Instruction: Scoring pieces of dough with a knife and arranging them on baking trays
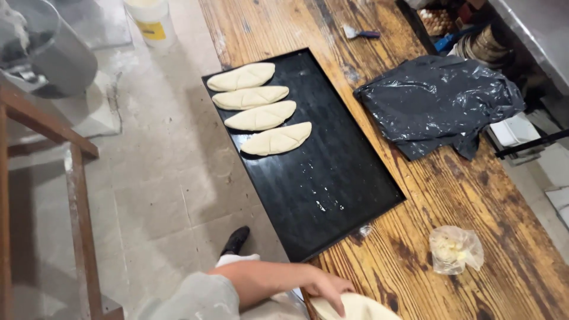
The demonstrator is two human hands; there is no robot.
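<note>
My left hand reaches in from the lower left in a grey sleeve, its fingers curled over a pale flat dough piece at the near edge of the wooden table. My right hand is out of view. A black baking tray lies on the table beyond the hand, overhanging the table's left edge. Several scored, leaf-shaped dough pieces lie in a row at its far end. The near half of the tray is bare.
A crumpled black plastic bag lies on the table's right side, and a small clear bag with pale lumps near the front. A scraper lies at the far end. My black shoe and a white bucket are on the floor, a wooden frame at left.
</note>
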